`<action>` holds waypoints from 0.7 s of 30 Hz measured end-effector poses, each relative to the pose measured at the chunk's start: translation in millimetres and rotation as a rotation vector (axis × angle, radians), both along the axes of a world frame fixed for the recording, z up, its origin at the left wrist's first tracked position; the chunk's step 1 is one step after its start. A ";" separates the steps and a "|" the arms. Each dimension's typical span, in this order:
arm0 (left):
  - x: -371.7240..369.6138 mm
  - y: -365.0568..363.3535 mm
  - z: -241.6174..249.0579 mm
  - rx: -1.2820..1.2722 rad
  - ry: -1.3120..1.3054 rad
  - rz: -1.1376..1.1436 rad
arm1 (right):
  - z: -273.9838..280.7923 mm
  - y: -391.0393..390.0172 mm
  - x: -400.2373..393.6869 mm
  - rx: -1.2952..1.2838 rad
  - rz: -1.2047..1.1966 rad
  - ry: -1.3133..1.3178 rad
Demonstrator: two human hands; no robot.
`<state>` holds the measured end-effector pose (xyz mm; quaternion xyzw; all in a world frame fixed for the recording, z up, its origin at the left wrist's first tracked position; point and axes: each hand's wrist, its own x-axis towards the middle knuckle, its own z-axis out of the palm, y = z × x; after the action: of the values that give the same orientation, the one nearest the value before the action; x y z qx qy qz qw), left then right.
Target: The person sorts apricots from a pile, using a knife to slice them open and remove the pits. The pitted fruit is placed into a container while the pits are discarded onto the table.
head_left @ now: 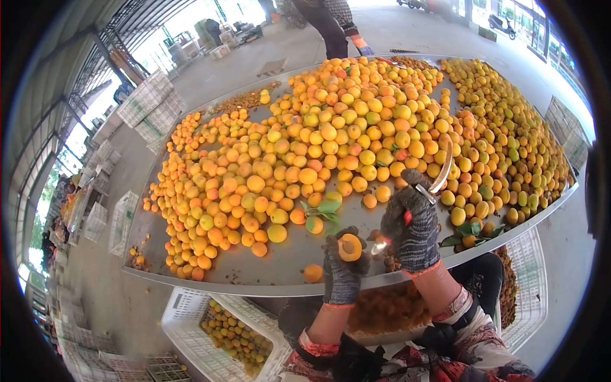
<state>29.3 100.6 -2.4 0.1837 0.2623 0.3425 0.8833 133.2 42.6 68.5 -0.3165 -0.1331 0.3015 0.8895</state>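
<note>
My left hand (344, 274), in a grey knit glove, is closed around a cut apricot (350, 247), its hollow orange inside facing up. To its right, my right hand (414, 223), gloved the same way, grips a metal tool with a curved strip (443, 167) rising above the fist. A bit of red shows between the fingers, and a bright glint below them hides the tool's lower end. Both hands are over the near edge of a metal table (254, 277). Whole apricots (305, 159) are heaped just beyond them, and one apricot (312, 273) lies left of my left hand.
Green leaves (328, 209) lie among the fruit. Below the table edge stand a white crate (178, 312) with apricots at left and another white crate (531, 280) at right. A brown-orange heap (388, 309) lies below my hands. Another person (328, 28) stands across the table.
</note>
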 end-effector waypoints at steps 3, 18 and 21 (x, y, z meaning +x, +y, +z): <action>3.8 -4.1 -2.2 -0.037 0.099 0.007 | 4.5 10.9 -4.4 0.054 -0.011 -0.058; -0.1 -12.6 -11.4 0.909 0.550 0.081 | -19.4 22.9 -17.2 0.125 0.019 0.686; 2.5 -13.6 -11.9 0.914 0.565 0.067 | -54.6 27.3 -2.4 -0.028 -0.036 -0.193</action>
<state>31.8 87.0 -14.3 0.6259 0.3199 0.3870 0.5969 130.9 70.0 13.9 -0.3590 -0.2080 0.2554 0.8733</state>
